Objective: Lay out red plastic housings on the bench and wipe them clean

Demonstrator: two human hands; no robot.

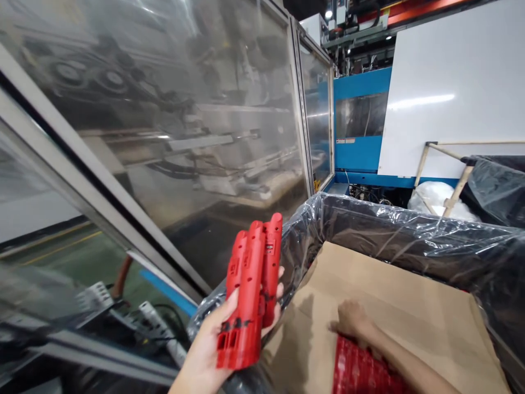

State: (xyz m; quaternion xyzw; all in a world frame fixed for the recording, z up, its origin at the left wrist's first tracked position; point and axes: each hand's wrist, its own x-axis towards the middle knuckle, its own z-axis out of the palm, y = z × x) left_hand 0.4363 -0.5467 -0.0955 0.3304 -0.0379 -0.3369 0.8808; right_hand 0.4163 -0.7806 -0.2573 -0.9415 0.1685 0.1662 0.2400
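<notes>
our left hand wraps around red plastic housings, tilted upright beside the film-lined bin. our right hand is at the far edge of red ribbed parts on the cardboard sheet; its grip we cannot tell. leftward, framed clear panels.

Large see-through panels in a metal frame fill the left and centre. Green floor with a yellow line shows at lower left. Towards the upper right, blue machine housing adjoins a glossy white panel; a lamp glows at the top.
</notes>
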